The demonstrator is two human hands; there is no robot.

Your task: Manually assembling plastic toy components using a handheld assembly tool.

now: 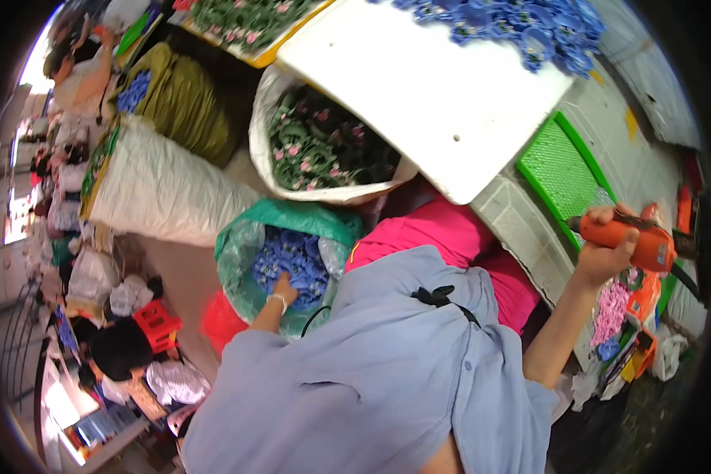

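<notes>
Blue flowers [299, 261] against left fingers [283, 282]

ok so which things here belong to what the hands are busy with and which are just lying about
In use:
- blue flower pieces in the teal bag, left hand among them
- orange handheld tool, held in the right hand

Apparently just lying about:
- green mesh tray
- pink-flowered green pieces in an open sack
- long white sack
- red stool
</notes>
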